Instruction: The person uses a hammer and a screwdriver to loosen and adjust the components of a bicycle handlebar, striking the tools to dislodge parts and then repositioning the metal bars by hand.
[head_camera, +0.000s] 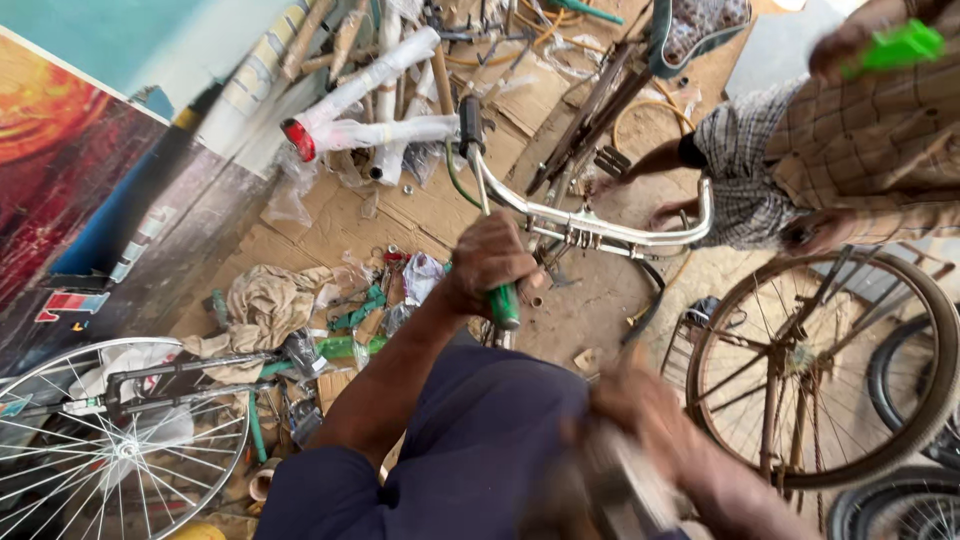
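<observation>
My left hand (487, 262) is closed around the green handle of a tool (505, 305). It is held just below the chrome handlebar (600, 225) of a bicycle, beside the brake levers and stem. My right hand (650, 415) is low at the right and blurred by motion. A pale greyish object (625, 485) smears beneath it, and its grip is unclear. My dark blue clothing (480, 450) fills the bottom centre.
Another person in a checked shirt (850, 140) stands at the right, with a green object (900, 45) in one raised hand. A rusty wheel (820, 370) is at the right and a spoked wheel (120, 450) at the lower left. Rags (265, 305), wrapped frame tubes (380, 90) and cardboard cover the floor.
</observation>
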